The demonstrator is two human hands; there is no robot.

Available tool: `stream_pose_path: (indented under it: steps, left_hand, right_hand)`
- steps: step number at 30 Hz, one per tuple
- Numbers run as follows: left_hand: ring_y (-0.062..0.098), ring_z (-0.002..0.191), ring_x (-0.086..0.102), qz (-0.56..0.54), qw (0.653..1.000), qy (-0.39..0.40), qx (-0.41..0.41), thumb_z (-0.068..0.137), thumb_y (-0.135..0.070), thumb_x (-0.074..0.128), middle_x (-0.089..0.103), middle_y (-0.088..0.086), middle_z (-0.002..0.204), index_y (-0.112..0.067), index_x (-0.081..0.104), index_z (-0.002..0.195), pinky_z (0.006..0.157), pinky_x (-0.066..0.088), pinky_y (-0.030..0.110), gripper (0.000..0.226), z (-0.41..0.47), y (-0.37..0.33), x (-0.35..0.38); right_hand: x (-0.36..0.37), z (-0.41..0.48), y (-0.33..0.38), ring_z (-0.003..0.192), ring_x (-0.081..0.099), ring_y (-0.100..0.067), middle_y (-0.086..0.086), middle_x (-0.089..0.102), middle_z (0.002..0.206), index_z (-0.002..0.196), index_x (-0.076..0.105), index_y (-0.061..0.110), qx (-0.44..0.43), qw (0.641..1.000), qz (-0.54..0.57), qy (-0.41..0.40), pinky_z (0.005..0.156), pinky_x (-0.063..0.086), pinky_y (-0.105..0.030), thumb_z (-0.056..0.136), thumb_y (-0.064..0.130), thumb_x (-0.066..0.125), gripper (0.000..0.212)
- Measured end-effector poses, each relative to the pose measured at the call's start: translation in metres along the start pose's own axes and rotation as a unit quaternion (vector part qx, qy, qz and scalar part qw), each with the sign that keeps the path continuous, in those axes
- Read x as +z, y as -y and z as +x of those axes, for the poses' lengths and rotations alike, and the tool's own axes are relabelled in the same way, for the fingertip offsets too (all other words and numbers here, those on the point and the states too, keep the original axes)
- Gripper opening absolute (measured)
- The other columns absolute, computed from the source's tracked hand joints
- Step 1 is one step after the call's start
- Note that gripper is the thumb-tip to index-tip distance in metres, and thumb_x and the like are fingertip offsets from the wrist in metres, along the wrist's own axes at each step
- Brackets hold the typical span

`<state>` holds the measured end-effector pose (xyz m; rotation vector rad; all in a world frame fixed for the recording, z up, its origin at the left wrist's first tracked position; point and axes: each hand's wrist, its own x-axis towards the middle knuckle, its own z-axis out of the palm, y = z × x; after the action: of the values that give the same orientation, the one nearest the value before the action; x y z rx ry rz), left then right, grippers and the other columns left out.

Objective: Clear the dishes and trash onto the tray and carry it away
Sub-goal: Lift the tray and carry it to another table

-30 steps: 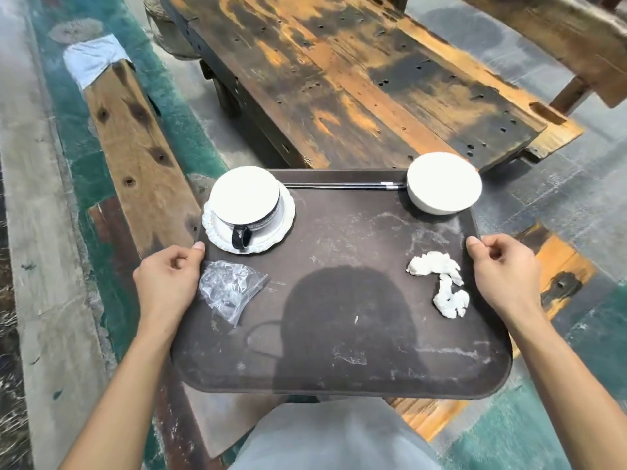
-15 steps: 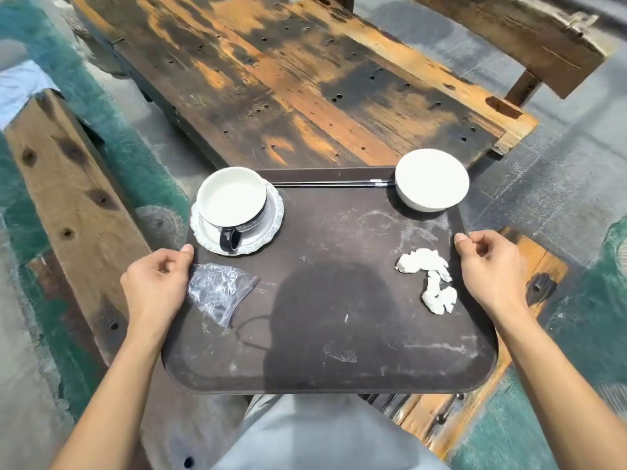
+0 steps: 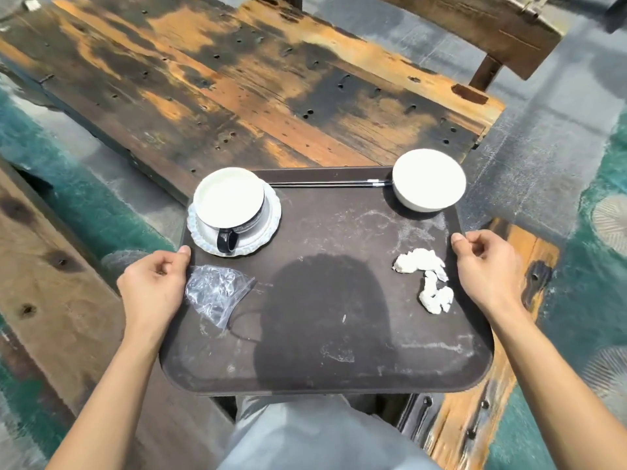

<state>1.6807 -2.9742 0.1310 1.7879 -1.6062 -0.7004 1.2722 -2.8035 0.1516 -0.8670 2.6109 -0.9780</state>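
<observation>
Tray [image 3: 325, 374]: dark brown, pretty scuffed, held up in front of the person, near the end of the weathered wooden bench [image 3: 237, 89].
Left hand [image 3: 154, 290]: fingers curled, clamped on the tray's left rim.
Right hand [image 3: 488, 269]: same deal, gripping the right rim.
Cup [image 3: 229, 201]: white inside, dark handle, sits on a scalloped saucer [image 3: 271, 215] at the far-left corner.
Bowl [image 3: 428, 179]: white, far-right corner.
Chopsticks [image 3: 325, 183]: lying along the far edge between cup and bowl.
Trash: crinkled plastic bag [image 3: 217, 293] beside the left hand, crumpled tissue [image 3: 429, 281] near the right.
</observation>
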Motion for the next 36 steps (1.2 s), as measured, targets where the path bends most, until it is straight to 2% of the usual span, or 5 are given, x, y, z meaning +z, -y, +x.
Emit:
stream_pose_path:
  steps: [9,15,26,31,36]
  left_hand:
    - [0.024,0.063,0.055,0.018,0.996,0.068,0.056,0.093,-0.038,0.065,0.064,0.018,0.069,-0.011,0.071,0.072,0.068,0.04,0.028,0.035,0.162,0.005,-0.012]
    - [0.015,0.059,0.046,0.015,0.988,0.112,0.102,0.093,-0.041,0.064,0.058,0.011,0.063,-0.011,0.066,0.067,0.06,0.034,0.009,0.04,0.253,0.011,-0.015]
    - [0.026,0.063,0.054,-0.004,0.976,0.148,0.16,0.093,-0.035,0.065,0.059,0.017,0.064,-0.007,0.066,0.069,0.068,0.04,0.028,0.037,0.343,0.021,0.035]
    - [0.01,0.059,0.045,-0.009,0.974,0.16,0.161,0.094,-0.035,0.064,0.058,0.018,0.064,-0.008,0.065,0.069,0.065,0.037,0.016,0.037,0.365,0.019,0.072]
    - [0.011,0.061,0.048,-0.005,0.973,0.168,0.158,0.095,-0.038,0.063,0.06,0.013,0.065,-0.01,0.067,0.072,0.069,0.041,0.027,0.036,0.385,0.016,0.114]
  right_hand:
    - [0.079,-0.012,0.07,0.081,0.058,-0.027,0.001,0.064,0.076,0.089,0.067,0.017,0.09,0.995,0.009,-0.051,0.076,0.043,-0.036,0.094,0.037,0.057,0.023]
    - [0.128,-0.019,0.116,0.079,0.059,-0.027,0.001,0.064,0.075,0.088,0.067,0.016,0.13,0.986,0.031,-0.098,0.078,0.045,-0.038,0.094,0.035,0.059,0.021]
    - [0.184,0.0,0.144,0.075,0.058,-0.024,-0.005,0.066,0.077,0.088,0.065,0.015,0.165,0.974,0.032,-0.153,0.075,0.042,-0.033,0.094,0.036,0.059,0.023]
    - [0.208,0.026,0.133,0.069,0.056,-0.023,0.002,0.059,0.07,0.085,0.064,0.015,0.177,0.97,0.041,-0.159,0.07,0.039,-0.031,0.094,0.036,0.058,0.024]
    - [0.232,0.056,0.116,0.066,0.055,-0.023,0.003,0.056,0.066,0.082,0.06,0.016,0.187,0.966,0.049,-0.173,0.068,0.041,-0.033,0.095,0.035,0.058,0.023]
